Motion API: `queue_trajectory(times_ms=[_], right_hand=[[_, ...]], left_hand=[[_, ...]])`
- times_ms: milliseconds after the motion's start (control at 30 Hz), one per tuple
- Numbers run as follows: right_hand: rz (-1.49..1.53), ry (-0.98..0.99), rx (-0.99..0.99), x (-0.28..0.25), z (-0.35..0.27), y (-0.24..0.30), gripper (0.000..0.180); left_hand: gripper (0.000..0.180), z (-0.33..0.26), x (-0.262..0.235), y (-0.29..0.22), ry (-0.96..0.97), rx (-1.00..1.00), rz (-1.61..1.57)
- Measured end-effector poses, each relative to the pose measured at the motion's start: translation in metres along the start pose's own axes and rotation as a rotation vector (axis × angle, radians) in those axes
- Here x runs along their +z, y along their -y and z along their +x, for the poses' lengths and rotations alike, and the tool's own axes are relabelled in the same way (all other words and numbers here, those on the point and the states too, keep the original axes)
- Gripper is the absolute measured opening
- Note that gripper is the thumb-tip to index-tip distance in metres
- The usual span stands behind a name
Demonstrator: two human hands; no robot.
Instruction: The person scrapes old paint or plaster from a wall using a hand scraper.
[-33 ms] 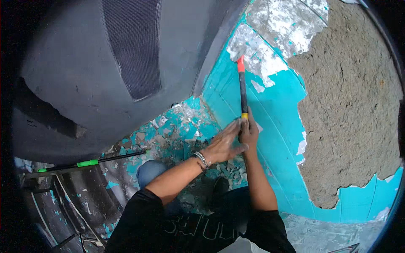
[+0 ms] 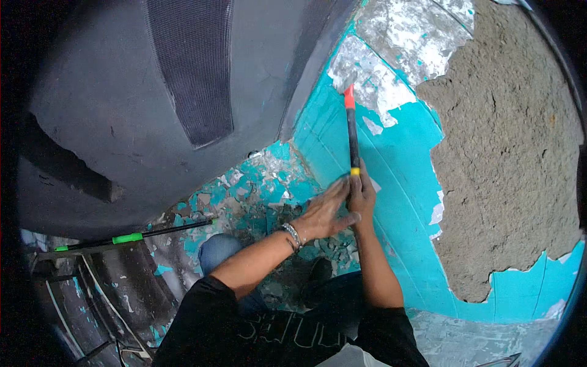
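Observation:
A long-handled scraper [image 2: 353,137], black with a red head and a yellow band, stands nearly upright against the turquoise painted surface [image 2: 391,165]. Its blade end meets the edge of a bare, whitish-grey patch [image 2: 367,70] where the paint is gone. My right hand [image 2: 362,199] is wrapped round the lower handle, below the yellow band. Against it, from the left, lies my left hand [image 2: 324,211], dusty, with its fingers stretched out and thumb apart; its palm side is hidden. A beaded bracelet [image 2: 292,234] circles my left wrist.
Rough brown bare plaster [image 2: 507,153] spreads to the right. A large dark grey curved form [image 2: 110,67] with a mesh strip [image 2: 195,67] fills the upper left. Paint flakes [image 2: 263,177] litter the ground. A black pole with green grips [image 2: 127,238] lies at lower left.
The scraper and both hands have shifted very slightly down toward me. The grip looks the same.

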State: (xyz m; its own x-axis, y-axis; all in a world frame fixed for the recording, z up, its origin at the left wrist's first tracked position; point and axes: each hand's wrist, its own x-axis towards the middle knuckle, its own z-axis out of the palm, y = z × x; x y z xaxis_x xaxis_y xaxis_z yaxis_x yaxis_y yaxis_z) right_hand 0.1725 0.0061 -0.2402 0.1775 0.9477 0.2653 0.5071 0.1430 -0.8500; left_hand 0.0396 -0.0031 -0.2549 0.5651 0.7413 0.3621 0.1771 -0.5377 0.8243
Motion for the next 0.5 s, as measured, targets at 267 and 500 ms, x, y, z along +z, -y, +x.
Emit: queue_trajectory(times_ms=[267, 500], right_hand=[[0.099, -0.019, -0.013, -0.002, 0.007, -0.007, 0.046], [0.073, -0.016, 0.005, 0.012, 0.015, -0.007, 0.044]], left_hand=[[0.083, 0.003, 0.0, 0.003, -0.074, -0.006, 0.01], [0.085, 0.007, -0.003, 0.016, -0.022, -0.068, -0.013]])
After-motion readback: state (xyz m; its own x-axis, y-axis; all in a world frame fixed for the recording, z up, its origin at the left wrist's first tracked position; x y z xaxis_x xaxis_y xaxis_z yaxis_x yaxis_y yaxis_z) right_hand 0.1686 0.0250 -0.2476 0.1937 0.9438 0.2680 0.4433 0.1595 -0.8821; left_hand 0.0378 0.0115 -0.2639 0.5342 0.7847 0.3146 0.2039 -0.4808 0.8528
